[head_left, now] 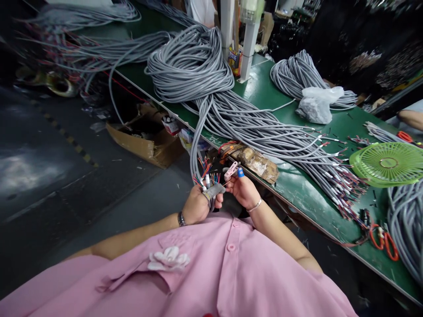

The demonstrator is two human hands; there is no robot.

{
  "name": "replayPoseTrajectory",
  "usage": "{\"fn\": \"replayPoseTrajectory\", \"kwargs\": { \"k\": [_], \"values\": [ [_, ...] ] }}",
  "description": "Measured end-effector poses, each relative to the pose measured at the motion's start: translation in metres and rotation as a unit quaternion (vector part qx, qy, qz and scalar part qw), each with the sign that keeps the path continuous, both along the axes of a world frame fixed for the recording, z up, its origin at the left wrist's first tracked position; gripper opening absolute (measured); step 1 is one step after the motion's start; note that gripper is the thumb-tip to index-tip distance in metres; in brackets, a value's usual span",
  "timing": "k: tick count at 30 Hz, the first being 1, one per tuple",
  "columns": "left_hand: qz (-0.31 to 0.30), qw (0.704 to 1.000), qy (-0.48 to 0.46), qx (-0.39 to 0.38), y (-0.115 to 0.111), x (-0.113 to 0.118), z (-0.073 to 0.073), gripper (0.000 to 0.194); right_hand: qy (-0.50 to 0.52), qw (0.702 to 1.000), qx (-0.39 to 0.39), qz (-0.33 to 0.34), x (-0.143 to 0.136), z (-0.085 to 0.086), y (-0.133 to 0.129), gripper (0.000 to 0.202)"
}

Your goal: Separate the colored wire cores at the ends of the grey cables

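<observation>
My left hand [198,203] is closed around the ends of several grey cables [197,152], a grey cover on its thumb. Thin coloured wires [215,178] fan out of the stripped cable ends above the fingers. Close beside it, my right hand [244,190] is closed on a small pink tool [232,170] whose exact kind I cannot make out. One of that hand's digits wears a blue cover [240,172]. Just beyond the hands, at the bench edge, lies a lumpy block wrapped in brown tape [256,162].
A green bench [333,211] carries a large coil of grey cable [190,66] and a long cable bundle [264,127]. To the right are a green fan [388,164], orange-handled scissors [383,242] and a plastic bag [317,105]. An open cardboard box [135,143] sits below. Another person's arm [411,119] shows at far right.
</observation>
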State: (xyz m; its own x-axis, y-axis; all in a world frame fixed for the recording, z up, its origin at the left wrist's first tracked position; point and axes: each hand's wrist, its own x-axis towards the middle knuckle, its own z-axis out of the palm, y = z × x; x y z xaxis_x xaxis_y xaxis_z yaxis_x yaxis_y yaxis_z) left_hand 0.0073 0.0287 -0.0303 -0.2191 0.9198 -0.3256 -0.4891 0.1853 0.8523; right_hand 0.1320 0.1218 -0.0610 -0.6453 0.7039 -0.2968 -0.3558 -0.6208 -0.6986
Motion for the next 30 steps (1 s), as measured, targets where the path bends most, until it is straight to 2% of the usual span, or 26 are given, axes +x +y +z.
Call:
{"fn": "replayPoseTrajectory", "kwargs": {
  "k": [2,5,7,11,14,20,25,30],
  "values": [
    [-0.003,1.0,-0.005,-0.005,0.003,0.001,0.001,0.021,-0.044,0.995,0.071,-0.057,-0.004,0.0,0.001,0.039],
    [0.006,1.0,-0.01,-0.005,0.006,0.001,-0.002,0.022,-0.12,0.967,0.162,-0.157,-0.008,-0.006,0.0,0.04],
    [0.011,1.0,-0.011,-0.005,0.008,0.0,-0.005,0.022,-0.123,0.962,0.177,-0.169,-0.01,-0.01,0.0,0.044],
    [0.016,1.0,-0.017,0.003,0.01,0.0,-0.01,0.022,-0.023,0.992,0.081,-0.094,-0.014,-0.011,0.005,0.05],
    [0.017,1.0,-0.017,0.0,0.011,0.0,-0.012,0.023,0.015,0.996,0.019,-0.089,-0.016,-0.009,0.007,0.049],
    [0.011,1.0,-0.01,-0.023,0.011,0.001,-0.016,0.025,0.03,0.992,0.006,-0.12,-0.019,-0.009,0.008,0.043],
    [0.005,1.0,-0.009,-0.012,0.011,0.001,-0.015,0.023,0.05,0.996,-0.019,-0.069,-0.015,-0.009,0.005,0.049],
    [0.003,1.0,0.004,-0.012,0.004,-0.001,-0.014,0.023,0.077,0.995,-0.056,-0.041,-0.002,-0.018,-0.002,0.054]
  ]
}}
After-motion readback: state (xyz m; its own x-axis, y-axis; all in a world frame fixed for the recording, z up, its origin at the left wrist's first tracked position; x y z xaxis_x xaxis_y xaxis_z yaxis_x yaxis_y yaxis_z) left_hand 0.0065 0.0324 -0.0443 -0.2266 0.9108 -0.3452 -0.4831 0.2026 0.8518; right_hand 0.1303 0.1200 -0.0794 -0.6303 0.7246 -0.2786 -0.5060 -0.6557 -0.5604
